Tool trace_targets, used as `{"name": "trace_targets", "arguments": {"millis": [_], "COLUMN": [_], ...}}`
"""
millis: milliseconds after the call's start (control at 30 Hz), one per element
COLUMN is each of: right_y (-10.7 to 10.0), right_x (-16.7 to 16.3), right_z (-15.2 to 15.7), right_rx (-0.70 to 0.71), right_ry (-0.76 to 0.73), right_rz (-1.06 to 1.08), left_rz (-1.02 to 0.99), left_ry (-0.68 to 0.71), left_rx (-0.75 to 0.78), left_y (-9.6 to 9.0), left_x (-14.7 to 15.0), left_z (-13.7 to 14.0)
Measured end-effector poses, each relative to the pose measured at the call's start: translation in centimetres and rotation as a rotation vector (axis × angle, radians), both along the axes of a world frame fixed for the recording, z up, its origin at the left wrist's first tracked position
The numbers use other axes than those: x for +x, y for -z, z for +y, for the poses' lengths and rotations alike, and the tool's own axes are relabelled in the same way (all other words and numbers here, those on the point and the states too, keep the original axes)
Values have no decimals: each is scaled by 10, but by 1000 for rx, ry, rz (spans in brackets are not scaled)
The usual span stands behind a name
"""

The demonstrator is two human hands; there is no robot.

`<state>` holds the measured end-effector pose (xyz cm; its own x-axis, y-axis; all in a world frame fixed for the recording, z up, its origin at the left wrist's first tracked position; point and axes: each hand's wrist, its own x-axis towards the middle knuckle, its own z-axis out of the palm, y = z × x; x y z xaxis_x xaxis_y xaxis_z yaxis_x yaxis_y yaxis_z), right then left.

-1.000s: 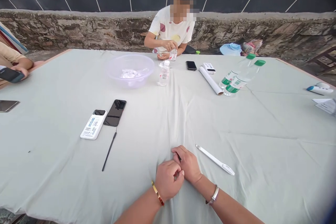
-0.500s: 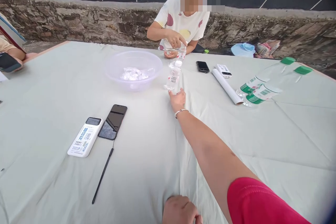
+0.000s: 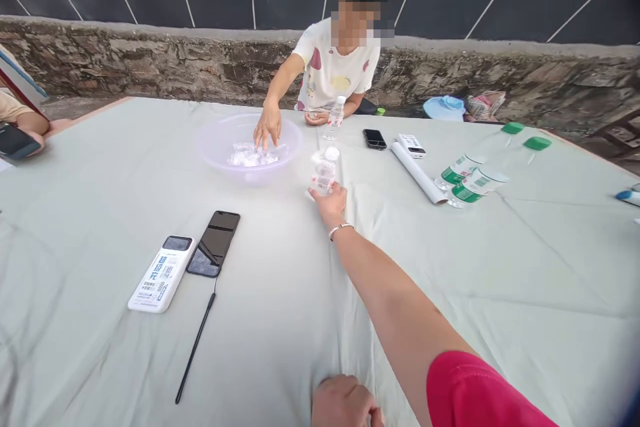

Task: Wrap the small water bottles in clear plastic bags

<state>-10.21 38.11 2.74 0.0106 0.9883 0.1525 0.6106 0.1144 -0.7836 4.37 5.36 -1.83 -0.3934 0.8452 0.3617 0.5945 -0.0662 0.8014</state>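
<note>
My right hand (image 3: 331, 201) is stretched far across the table, its thumb and fingers around the lower part of a small clear water bottle (image 3: 325, 170) with a white cap. The bottle stands on the cloth, its base partly hidden by my hand. Close to my body, my left hand (image 3: 345, 401) rests on the cloth with its fingers curled and nothing visible in them. Left of the bottle is a translucent purple basin (image 3: 210, 159) with crumpled clear plastic (image 3: 250, 155) inside. A second small water bottle (image 3: 335, 121) stands just beyond mine.
Opposite me a person (image 3: 337, 70) reaches one hand into the basin. A white power bank (image 3: 161, 275) and a black phone (image 3: 215, 244) lie at left. To the right are a white roll (image 3: 419, 173), another phone (image 3: 374, 139) and two large green-capped bottles (image 3: 477, 185).
My right hand has closed around the near bottle's lower part. The person opposite has moved a hand from the far bottle into the basin. My view has tilted slightly upward.
</note>
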Motion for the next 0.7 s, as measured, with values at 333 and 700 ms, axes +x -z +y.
{"name": "trace_targets", "arguments": {"millis": [333,700], "right_y": [0,-36], "right_x": [176,224], "right_z": [-226,-285], "right_rx": [-191,-636], "right_ry": [-450,-1011], "right_rz": [154,496], "left_rz": [-213,-1002], "left_ry": [-142,302], "left_rx": [196,-221], "left_y": [-50,-49], "left_x": [-46,-58], "left_z": [-27,-28]}}
